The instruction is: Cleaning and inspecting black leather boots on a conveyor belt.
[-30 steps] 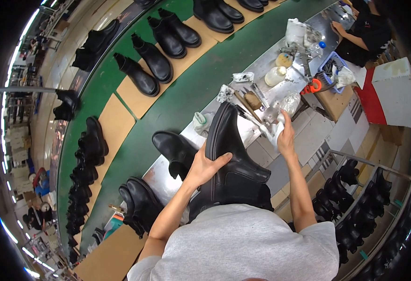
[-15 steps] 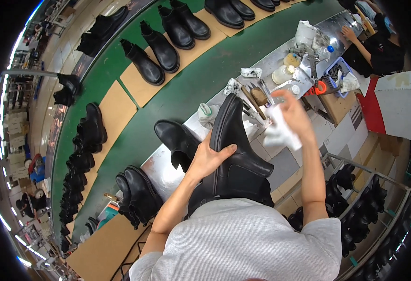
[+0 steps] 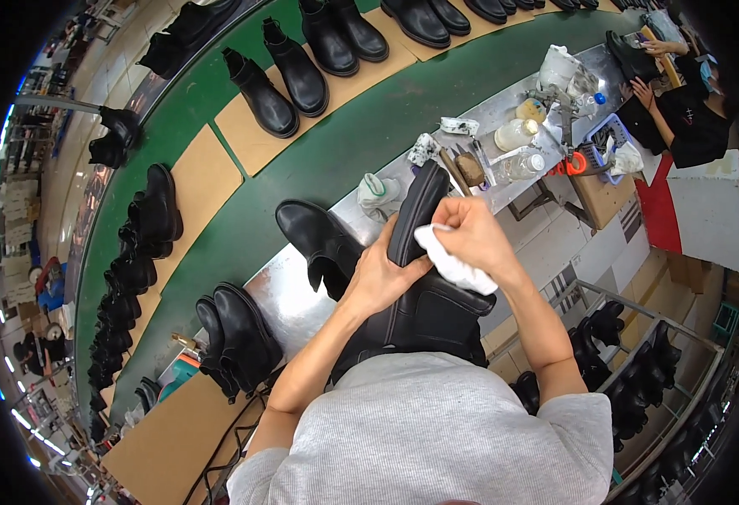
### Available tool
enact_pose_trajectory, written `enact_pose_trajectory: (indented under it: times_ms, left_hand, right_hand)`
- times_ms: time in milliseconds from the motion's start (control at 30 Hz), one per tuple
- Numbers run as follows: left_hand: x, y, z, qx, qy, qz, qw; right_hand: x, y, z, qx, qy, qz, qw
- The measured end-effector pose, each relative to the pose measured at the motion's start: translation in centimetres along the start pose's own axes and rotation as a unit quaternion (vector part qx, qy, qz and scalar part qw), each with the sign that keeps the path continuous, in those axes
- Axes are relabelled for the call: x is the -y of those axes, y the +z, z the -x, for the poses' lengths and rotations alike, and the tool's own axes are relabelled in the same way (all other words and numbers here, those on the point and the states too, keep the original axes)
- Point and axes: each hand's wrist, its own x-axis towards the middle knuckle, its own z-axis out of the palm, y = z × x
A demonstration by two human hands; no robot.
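Note:
A black ankle boot (image 3: 422, 198) is held before me, its toe pointing away and its side turned up. My left hand (image 3: 379, 276) is closed around it from the left, near the sole edge. My right hand (image 3: 472, 237) pinches a white cloth (image 3: 452, 263) against the boot, partly covering its upper and heel side. Another black boot (image 3: 312, 231) lies on the metal bench edge, just left of my left hand. Further left stand two black boots (image 3: 243, 332) side by side.
Beyond the metal bench (image 3: 289, 295) runs a green conveyor belt (image 3: 336, 156) with black boots on cardboard sheets. Bottles (image 3: 517, 135), brushes (image 3: 470, 168) and a blue basket (image 3: 609, 139) sit at the right. A co-worker (image 3: 693, 118) handles a boot there. A boot rack (image 3: 639, 345) stands lower right.
My right hand has moved left with the white cloth, from beside the bottles onto the boot. My left hand keeps its hold; the boot has shifted slightly.

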Motion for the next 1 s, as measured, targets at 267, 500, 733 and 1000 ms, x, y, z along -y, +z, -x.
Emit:
enact_pose_trajectory:
  times_ms: [267, 500, 733, 1000]
  left_hand:
    - [-0.2, 0.1, -0.1, 0.000, 0.000, -0.017, 1.000]
    - [-0.9, 0.2, 0.3, 0.010, 0.012, -0.021, 1.000]
    - [-0.7, 0.5, 0.3, 0.001, 0.001, -0.010, 1.000]
    - [-1.5, 0.5, 0.5, 0.015, -0.013, -0.023, 1.000]
  right_hand:
    - [0.8, 0.1, 0.7, 0.028, 0.029, 0.034, 0.999]
    - [0.4, -0.1, 0.8, 0.012, 0.013, -0.019, 1.000]
    - [1.6, -0.6, 0.2, -0.049, 0.011, -0.038, 0.998]
    - [1.2, -1.1, -0.1, -0.043, -0.011, -0.045, 0.998]
